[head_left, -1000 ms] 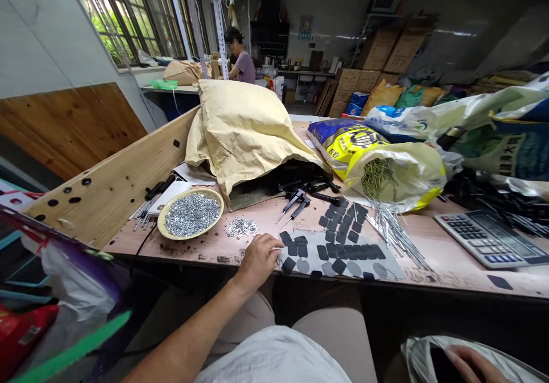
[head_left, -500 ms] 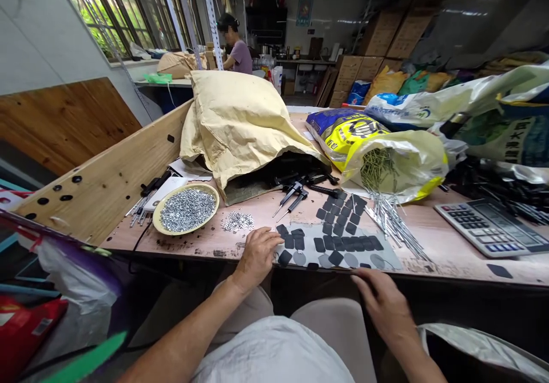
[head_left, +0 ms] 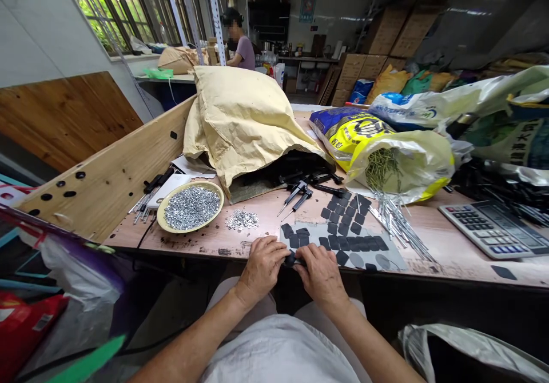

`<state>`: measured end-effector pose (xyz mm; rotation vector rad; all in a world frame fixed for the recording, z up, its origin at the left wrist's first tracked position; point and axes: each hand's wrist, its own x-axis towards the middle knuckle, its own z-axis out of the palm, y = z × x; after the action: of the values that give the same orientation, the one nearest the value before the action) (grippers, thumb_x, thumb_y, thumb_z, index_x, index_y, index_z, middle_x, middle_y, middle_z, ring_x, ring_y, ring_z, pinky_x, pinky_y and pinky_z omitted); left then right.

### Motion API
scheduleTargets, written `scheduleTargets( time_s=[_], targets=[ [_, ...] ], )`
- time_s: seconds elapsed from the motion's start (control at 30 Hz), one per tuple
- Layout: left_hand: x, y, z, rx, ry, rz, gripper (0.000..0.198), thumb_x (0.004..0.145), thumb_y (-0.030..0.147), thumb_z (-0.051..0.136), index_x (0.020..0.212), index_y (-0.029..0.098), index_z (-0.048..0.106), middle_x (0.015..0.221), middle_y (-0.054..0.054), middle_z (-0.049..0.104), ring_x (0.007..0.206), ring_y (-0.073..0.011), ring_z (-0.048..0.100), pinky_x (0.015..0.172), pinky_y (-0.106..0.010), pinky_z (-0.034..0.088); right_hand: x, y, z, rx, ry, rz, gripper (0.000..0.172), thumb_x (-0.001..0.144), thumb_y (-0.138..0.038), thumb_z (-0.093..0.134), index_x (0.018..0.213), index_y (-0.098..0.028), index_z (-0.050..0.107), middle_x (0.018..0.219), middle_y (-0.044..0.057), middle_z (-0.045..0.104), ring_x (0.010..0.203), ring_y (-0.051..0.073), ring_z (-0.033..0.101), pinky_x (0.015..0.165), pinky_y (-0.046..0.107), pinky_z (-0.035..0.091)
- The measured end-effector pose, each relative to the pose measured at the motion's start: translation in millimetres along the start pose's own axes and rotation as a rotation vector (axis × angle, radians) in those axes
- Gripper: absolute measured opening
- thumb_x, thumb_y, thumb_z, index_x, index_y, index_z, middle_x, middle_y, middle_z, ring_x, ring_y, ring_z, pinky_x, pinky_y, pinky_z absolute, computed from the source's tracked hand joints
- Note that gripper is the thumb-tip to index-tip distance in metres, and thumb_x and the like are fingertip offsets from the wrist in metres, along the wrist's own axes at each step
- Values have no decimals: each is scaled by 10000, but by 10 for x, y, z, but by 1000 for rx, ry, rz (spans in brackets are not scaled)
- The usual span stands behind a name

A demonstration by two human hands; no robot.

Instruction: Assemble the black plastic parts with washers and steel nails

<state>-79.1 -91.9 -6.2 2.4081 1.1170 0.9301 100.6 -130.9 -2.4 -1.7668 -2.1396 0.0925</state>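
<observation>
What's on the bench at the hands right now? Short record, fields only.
left hand: fingers at a black pad, hold unclear
right hand: fingers at the same black pad, hold unclear
under hands: grey sheet with more black pads
left of hands: metal washers in a yellow-rimmed plate
right of hands: nails lying out of a plastic sack; calculator
other person: co-worker at a far bench

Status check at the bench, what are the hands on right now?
Left hand and right hand together on a black pad, grip unclear. Grey sheet with more pads just ahead. Dish of washers to the left, loose nails to the right.
</observation>
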Motion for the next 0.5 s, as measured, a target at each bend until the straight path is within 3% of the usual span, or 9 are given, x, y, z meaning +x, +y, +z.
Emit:
scheduleTargets(
  time_s=[0.17,0.3,0.5],
  targets=[
    [69,0,20,-1,22,8,259,889,126,553,1036,263,716,1084,-25,727,1123,-253,555,990,-477,414,128,250,-118,123,-44,-5,122,888,-275,615,1009,-260,615,965,16,679,923,233,537,799,348,320],
    [202,11,58,17,29,-25,227,882,150,581,1033,252,715,1095,-30,722,1125,-252,546,994,-466,416,407,504,-158,-7,-58,117,143,930,-275,548,1027,-249,648,1035,35,693,962,246,541,807,351,318],
    [346,45,171,82,-44,7,201,878,268,622,1064,247,695,1157,-35,698,1198,-268,510,1047,-492,364,692,579,-131,-56,-136,94,155,937,-285,534,981,-259,680,994,32,703,934,230,563,792,337,309]
  ],
)
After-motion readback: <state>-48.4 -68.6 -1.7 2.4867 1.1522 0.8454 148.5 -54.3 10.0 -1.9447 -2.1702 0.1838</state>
